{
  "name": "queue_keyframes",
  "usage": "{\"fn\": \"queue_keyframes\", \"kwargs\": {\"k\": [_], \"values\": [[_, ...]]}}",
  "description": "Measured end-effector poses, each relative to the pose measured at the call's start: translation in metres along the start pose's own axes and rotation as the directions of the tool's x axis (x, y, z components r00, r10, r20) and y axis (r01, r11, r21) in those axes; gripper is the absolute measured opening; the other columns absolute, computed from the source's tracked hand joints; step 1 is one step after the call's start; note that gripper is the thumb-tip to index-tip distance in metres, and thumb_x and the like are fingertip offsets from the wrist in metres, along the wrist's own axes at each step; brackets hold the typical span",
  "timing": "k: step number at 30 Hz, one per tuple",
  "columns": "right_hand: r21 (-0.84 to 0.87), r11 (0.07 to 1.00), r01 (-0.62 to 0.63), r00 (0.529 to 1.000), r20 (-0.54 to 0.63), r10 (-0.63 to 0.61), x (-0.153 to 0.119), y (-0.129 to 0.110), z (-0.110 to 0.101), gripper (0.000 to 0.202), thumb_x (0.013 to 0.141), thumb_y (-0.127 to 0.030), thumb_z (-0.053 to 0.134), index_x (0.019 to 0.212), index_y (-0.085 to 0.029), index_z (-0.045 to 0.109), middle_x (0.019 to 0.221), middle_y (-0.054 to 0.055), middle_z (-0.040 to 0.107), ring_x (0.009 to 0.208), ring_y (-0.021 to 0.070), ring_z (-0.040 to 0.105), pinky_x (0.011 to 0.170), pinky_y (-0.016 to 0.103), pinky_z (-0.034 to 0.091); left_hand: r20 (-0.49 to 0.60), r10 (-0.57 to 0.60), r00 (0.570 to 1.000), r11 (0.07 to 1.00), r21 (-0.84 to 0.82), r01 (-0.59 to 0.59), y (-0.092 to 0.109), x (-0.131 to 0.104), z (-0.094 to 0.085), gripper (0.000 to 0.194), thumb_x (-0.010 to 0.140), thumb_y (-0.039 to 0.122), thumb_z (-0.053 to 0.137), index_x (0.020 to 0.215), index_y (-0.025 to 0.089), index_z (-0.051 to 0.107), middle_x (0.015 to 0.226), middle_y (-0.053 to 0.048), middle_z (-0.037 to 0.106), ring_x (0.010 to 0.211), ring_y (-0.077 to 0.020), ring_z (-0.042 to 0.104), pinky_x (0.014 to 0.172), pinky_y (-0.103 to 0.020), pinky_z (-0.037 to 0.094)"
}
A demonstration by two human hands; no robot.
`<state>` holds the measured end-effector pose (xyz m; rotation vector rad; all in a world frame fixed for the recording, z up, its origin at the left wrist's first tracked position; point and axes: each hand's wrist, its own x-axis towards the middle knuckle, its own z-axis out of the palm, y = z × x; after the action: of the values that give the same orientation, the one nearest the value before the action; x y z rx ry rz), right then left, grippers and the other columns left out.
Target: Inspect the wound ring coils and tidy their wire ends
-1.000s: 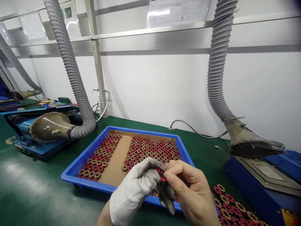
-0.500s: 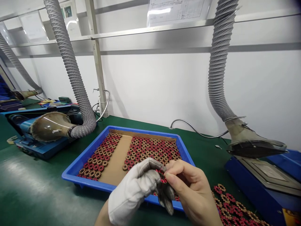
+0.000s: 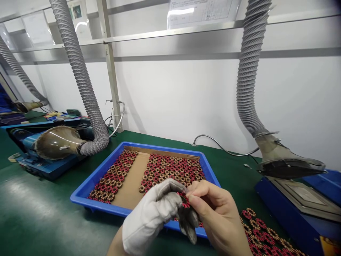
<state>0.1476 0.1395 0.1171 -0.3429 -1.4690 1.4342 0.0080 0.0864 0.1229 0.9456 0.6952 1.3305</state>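
Observation:
My left hand, in a white glove with grey, soiled fingers, is curled around a small red-wound stator. Only part of its red ring shows between the fingers. Against its upper right edge my bare right hand pinches with thumb and forefinger. What lies in that pinch is too small to make out. Both hands are held over the near edge of a blue tray. Rows of red and copper-coloured wound stators lie flat in the tray on brown cardboard.
More stators lie on the green bench at right, beside a blue machine. A grey extraction hose ends in a hood above it. Another hose reaches a blue machine at left.
My right thumb and forefinger have shifted very slightly, and a little more of the red ring shows. The tray and the stators in it stay as they were.

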Motion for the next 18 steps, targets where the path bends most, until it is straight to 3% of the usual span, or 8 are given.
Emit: {"fn": "queue_keyframes", "kwargs": {"k": [3, 7, 11, 14, 18], "values": [[-0.002, 1.000, -0.030, 1.000, 0.005, 0.030, -0.002, -0.001, 0.003, 0.021, 0.086, -0.036, 0.072, 0.072, -0.021, 0.069, 0.061, -0.002, 0.053, 0.053, 0.0094, 0.046, 0.049, 0.020, 0.036, -0.019, 0.011, 1.000, 1.000, -0.023, -0.011, 0.001, -0.001, 0.002, 0.047, 0.071, 0.056, 0.078, 0.088, 0.014, 0.064, 0.065, 0.000, 0.058, 0.056, -0.0121, 0.058, 0.054, -0.021, 0.041], [0.029, 0.996, -0.088, 0.990, -0.108, 0.090, -0.007, -0.005, 0.014, 0.023, 0.085, -0.039, 0.073, 0.071, -0.020, 0.068, 0.058, -0.004, 0.049, 0.049, 0.0075, 0.038, 0.046, 0.020, 0.029, -0.039, 0.029, 0.999, 0.999, -0.038, -0.030, 0.001, -0.003, 0.001, 0.045, 0.071, 0.053, 0.080, 0.089, 0.014, 0.068, 0.063, 0.000, 0.060, 0.056, -0.0097, 0.057, 0.055, -0.018, 0.040], [0.004, 0.998, -0.069, 0.990, -0.123, 0.069, -0.007, -0.008, 0.020, 0.028, 0.082, -0.040, 0.075, 0.066, -0.019, 0.066, 0.057, -0.004, 0.051, 0.048, 0.0076, 0.039, 0.046, 0.021, 0.027, -0.079, 0.036, 0.996, 0.998, -0.057, -0.041, -0.001, -0.003, -0.002, 0.042, 0.069, 0.050, 0.082, 0.086, 0.014, 0.069, 0.063, 0.002, 0.057, 0.056, -0.0074, 0.053, 0.056, -0.017, 0.040], [-0.039, 0.999, -0.026, 0.989, -0.145, 0.020, -0.007, -0.009, 0.020, 0.031, 0.080, -0.042, 0.077, 0.063, -0.018, 0.066, 0.058, -0.002, 0.053, 0.051, 0.0089, 0.043, 0.049, 0.022, 0.030, -0.046, 0.052, 0.998, 0.997, -0.061, -0.055, -0.002, -0.001, -0.001, 0.038, 0.073, 0.049, 0.080, 0.085, 0.014, 0.068, 0.064, 0.001, 0.058, 0.057, -0.0068, 0.053, 0.056, -0.016, 0.039], [0.006, 0.998, -0.065, 0.973, -0.222, 0.065, -0.008, -0.007, 0.023, 0.029, 0.080, -0.042, 0.076, 0.066, -0.019, 0.065, 0.055, -0.004, 0.048, 0.046, 0.0073, 0.037, 0.045, 0.021, 0.027, 0.014, 0.050, 0.999, 0.996, -0.080, -0.048, -0.002, 0.001, 0.001, 0.039, 0.077, 0.050, 0.075, 0.086, 0.014, 0.065, 0.063, 0.001, 0.055, 0.057, -0.0096, 0.055, 0.054, -0.018, 0.041]]}}
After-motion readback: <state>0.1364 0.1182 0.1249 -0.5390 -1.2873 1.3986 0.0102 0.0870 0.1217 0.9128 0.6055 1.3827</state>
